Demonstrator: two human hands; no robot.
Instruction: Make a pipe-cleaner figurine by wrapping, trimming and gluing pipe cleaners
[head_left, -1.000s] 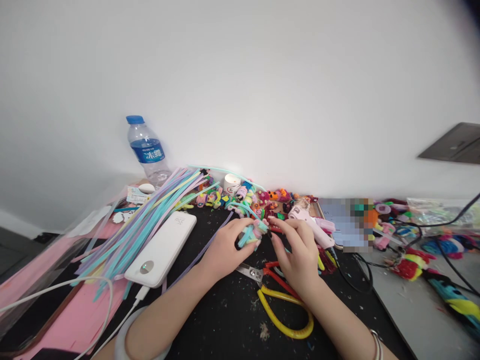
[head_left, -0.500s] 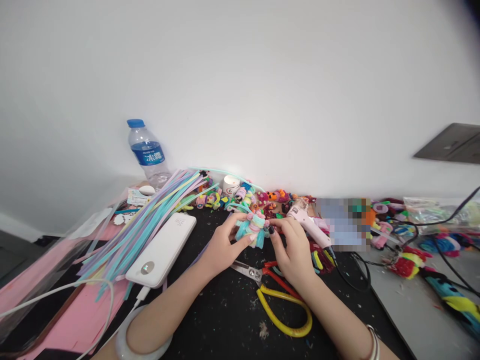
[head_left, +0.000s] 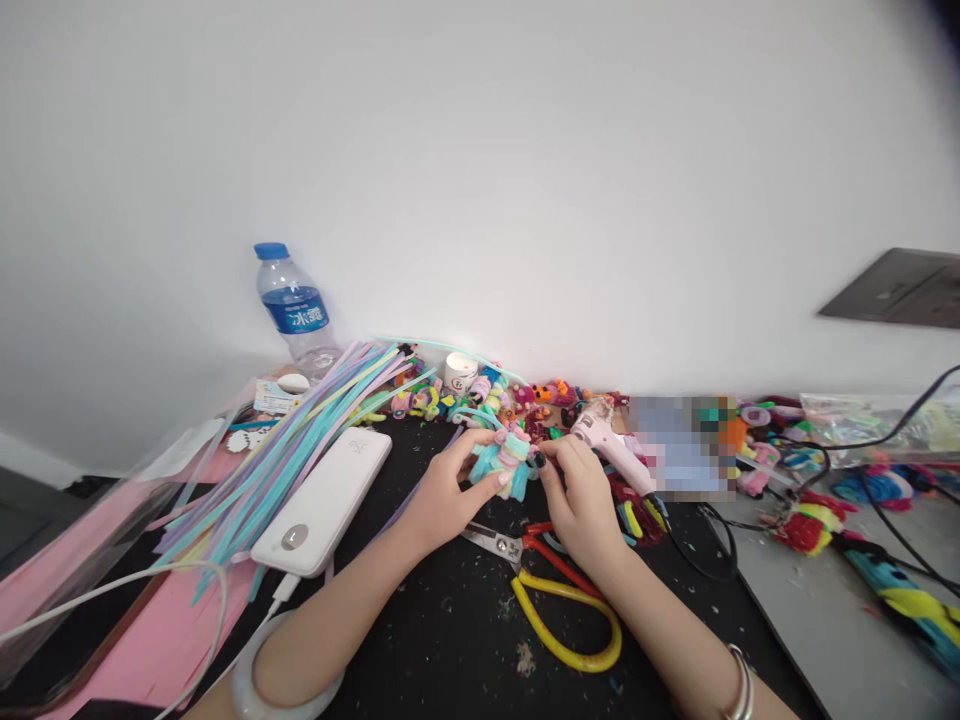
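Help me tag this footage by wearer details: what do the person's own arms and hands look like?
The bare left forearm has a thick, pale, rounded bangle; the bare right forearm, slim silvery bands. The ungloved right hand has a dark, nearly black thumbnail; the ungloved left hand has a pale-looking one.

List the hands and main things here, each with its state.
Left hand: closed around the figure
Right hand: fingertips at the figure's edge, grip unclear
Fuzzy figure: held
Bottle: capped
Power bank: cable plugged in
Scissors: lying down, tips hidden
Pink glue gun: lying down, cord attached
Pipe cleaners: loose, fanned out
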